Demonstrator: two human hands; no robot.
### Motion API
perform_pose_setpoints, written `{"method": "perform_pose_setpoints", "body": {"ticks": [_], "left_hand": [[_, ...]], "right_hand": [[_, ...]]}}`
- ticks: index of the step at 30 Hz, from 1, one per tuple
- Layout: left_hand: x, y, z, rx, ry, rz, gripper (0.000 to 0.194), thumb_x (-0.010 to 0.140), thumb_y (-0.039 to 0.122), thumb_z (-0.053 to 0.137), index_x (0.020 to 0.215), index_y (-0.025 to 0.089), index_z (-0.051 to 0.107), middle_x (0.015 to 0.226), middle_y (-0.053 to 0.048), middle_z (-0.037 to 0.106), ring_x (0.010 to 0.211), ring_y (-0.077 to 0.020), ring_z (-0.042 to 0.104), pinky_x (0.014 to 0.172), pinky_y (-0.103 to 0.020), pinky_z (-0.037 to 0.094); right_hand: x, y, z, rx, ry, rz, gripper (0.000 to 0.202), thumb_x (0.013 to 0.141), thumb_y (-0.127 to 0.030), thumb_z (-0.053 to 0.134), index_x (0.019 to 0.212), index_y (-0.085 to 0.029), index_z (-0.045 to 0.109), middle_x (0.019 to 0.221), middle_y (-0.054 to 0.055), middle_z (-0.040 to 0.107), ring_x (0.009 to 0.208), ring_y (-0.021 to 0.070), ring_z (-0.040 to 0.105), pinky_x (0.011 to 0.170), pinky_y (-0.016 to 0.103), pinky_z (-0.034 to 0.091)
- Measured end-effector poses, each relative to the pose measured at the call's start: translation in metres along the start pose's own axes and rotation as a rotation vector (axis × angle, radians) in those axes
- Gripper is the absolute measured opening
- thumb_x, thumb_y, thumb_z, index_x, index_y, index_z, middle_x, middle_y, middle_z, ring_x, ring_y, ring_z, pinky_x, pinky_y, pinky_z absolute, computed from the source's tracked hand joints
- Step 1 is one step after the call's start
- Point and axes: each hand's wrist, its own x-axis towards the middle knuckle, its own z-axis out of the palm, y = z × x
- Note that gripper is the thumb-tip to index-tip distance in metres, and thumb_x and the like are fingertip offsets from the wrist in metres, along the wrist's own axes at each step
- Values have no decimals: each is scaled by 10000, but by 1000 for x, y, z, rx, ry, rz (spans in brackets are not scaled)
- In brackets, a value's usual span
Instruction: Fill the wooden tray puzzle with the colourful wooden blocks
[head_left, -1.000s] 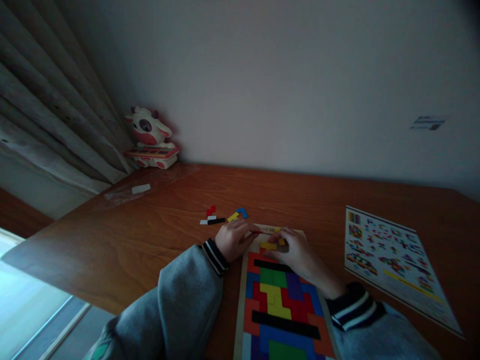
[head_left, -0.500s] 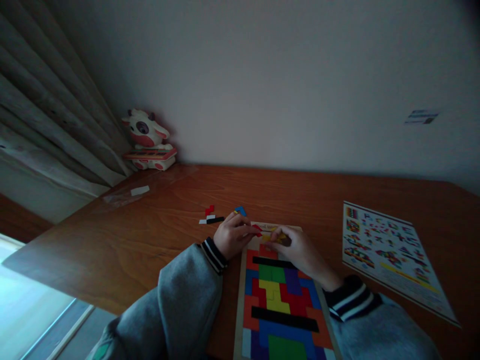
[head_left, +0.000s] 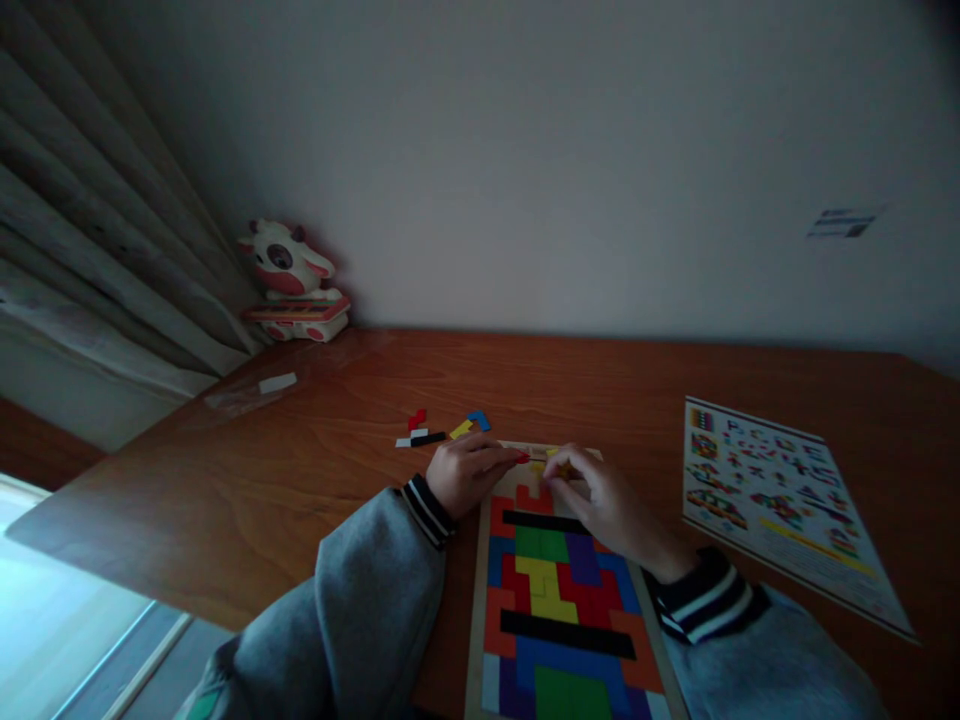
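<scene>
Wooden tray [head_left: 480, 600]: flat on the brown table [head_left: 600, 390], its far end under both hands.
Tray contents: coloured pieces packed close — upper black bar [head_left: 544, 521] and lower black bar [head_left: 568, 634] lying crosswise, yellow, red, purple and blue between them, a large green block [head_left: 572, 692] nearer the viewer.
Far end: bare wood beside an orange-red piece [head_left: 531, 496].
Left hand [head_left: 466, 474]: at the far left corner, thumb and fingertips pinching a small red piece [head_left: 523, 457].
Right hand [head_left: 600, 500]: opposite — fingers and thumb curled on a yellow piece [head_left: 565, 470], its outline mostly hidden.
Loose pieces [head_left: 428, 439]: outside the tray, beyond the left hand; red, white, black, yellow, blue.
Printed sheet [head_left: 787, 510]: on the table, right of the tray.
</scene>
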Motion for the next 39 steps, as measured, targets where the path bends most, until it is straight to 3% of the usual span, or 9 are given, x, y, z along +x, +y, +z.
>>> {"method": "perform_pose_setpoints", "body": {"ticks": [6, 10, 13, 18, 22, 29, 39], "left_hand": [[5, 8, -3, 34, 29, -88, 145, 925, 251, 608, 974, 179, 723, 887, -61, 728, 779, -150, 666, 746, -270, 549], [6, 10, -4, 47, -4, -100, 165, 933, 252, 587, 1002, 170, 713, 840, -63, 725, 752, -154, 662, 740, -276, 548], [5, 7, -3, 40, -64, -79, 177, 937, 250, 569, 1016, 180, 712, 848, -63, 730, 775, -160, 663, 749, -282, 545], [1, 2, 1, -3, -194, 42, 211, 943, 241, 532, 1041, 184, 710, 939, -74, 730, 843, -173, 655, 807, -317, 529], [1, 4, 2, -30, -219, 89, 238, 921, 215, 530, 1090, 164, 691, 969, -99, 716, 865, -187, 641, 821, -336, 527], [2, 8, 1, -67, -205, 135, 342, 891, 156, 503, 1209, 166, 629, 1056, -110, 685, 918, -204, 600, 853, -371, 516], [-5, 5, 3, -63, -348, 166, 552, 813, 117, 445, 1360, 150, 514, 1175, -141, 621, 1007, -259, 534, 921, -456, 484]], "right_hand": [[-1, -4, 10, -6, -80, -87, 108, 925, -166, 496, 932, -242, 572, 945, 27, 645, 899, 176, 630, 837, 347, 493], [-1, -5, 12, 26, -57, -113, 98, 928, -196, 505, 934, -248, 588, 942, 29, 654, 913, 182, 630, 847, 348, 495], [0, -3, 8, 28, 72, -85, 94, 939, -275, 511, 944, -246, 601, 947, 42, 664, 913, 198, 635, 853, 367, 493], [3, 13, -3, 132, 331, 116, 215, 923, -430, 536, 958, -224, 587, 925, 72, 691, 817, 210, 661, 717, 340, 515], [4, 25, -6, 144, 437, 173, 284, 886, -491, 574, 960, -217, 589, 954, 85, 694, 798, 214, 662, 683, 329, 508], [3, 18, -2, 151, 361, 166, 287, 895, -489, 562, 956, -212, 604, 989, 95, 710, 878, 235, 684, 741, 352, 520], [1, 16, -2, 108, 338, 128, 242, 922, -450, 534, 950, -219, 600, 981, 84, 703, 857, 218, 671, 751, 354, 535]]}}
